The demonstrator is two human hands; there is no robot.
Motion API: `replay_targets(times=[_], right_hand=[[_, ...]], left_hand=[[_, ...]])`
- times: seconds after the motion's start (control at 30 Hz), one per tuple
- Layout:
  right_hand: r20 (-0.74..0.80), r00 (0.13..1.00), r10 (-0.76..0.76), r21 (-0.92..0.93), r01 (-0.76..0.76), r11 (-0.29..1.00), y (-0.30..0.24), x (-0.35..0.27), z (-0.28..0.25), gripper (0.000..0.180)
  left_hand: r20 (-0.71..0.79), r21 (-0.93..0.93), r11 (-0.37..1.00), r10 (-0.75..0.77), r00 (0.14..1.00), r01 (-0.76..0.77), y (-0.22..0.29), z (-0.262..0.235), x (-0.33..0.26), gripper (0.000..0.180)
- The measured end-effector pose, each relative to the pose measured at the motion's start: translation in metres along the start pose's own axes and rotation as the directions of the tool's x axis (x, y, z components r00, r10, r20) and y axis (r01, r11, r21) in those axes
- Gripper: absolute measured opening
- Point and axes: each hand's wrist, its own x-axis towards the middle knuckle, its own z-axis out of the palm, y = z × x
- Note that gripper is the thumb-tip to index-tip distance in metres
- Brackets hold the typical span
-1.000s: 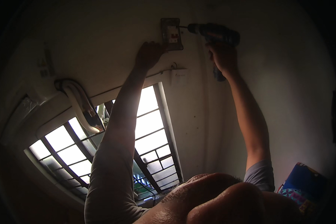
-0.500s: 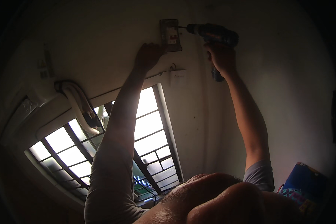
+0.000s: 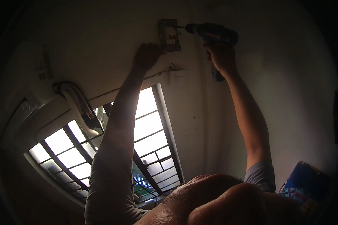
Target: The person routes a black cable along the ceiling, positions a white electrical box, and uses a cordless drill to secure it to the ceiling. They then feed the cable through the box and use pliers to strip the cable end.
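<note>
Right hand [image 3: 221, 56] up high, fist wrapped around the grip of a cordless drill [image 3: 214, 34], its bit pointing sideways into the right edge of a small switch box [image 3: 169, 35] on the wall. Left hand [image 3: 146, 56] is up there too, pressed flat against the wall just under the box's lower left corner; whether the fingers pinch the box or only brace beside it, I cannot tell in this gloom. The box sits flush and upright, so it looks mounted or close to it, with the bit at one side of it; the other fixings are too dark to judge, so how much fastening is left I can't say. Below the hands a thin cable [image 3: 139, 82] runs along a white trunking strip [image 3: 176, 77]. The wall [image 3: 281, 93] is plain pale plaster, dim. Lower left, a barred window [image 3: 112, 150] glares bright, with a bundle of lagged pipes [image 3: 77, 108] curving beside it. Bottom right, a blue patterned bag [image 3: 306, 183].
</note>
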Motion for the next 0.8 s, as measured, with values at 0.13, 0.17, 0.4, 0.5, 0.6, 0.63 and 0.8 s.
replay_targets(times=[0.13,0.17,0.4,0.5,0.6,0.63,0.8], right_hand=[[0.057,0.998,-0.04,-0.198,0.051,0.979,0.009,0.011,-0.003,0.024],[0.059,0.988,-0.14,-0.312,0.151,0.938,0.006,0.016,-0.006,0.025],[0.017,0.996,-0.088,-0.284,0.089,0.955,-0.074,0.062,-0.04,0.028],[0.13,0.91,0.393,-0.106,-0.382,0.918,-0.11,0.078,-0.052,0.027],[0.142,0.935,0.325,-0.118,-0.31,0.944,-0.126,0.086,-0.053,0.019],[0.149,0.934,0.324,-0.132,-0.306,0.943,-0.128,0.088,-0.053,0.019],[0.157,0.927,0.34,-0.142,-0.32,0.937,-0.124,0.092,-0.054,0.017]], left_hand=[[-0.066,0.031,0.999,0.026,0.998,-0.024,0.001,0.0,-0.001,0.023],[-0.084,0.031,0.999,0.025,0.996,-0.022,0.001,0.0,-0.001,0.024],[-0.029,-0.072,0.997,0.003,1.0,-0.005,-0.001,0.0,0.002,0.028],[-0.033,-0.126,0.992,-0.005,0.999,0.001,0.0,0.0,0.002,0.029],[-0.073,-0.054,0.998,0.012,0.997,-0.016,-0.001,0.001,0.0,0.031],[-0.048,-0.017,1.0,0.011,0.999,-0.012,-0.001,0.002,-0.001,0.035],[-0.114,0.002,1.0,0.023,0.993,-0.022,-0.004,0.015,-0.001,0.032]])
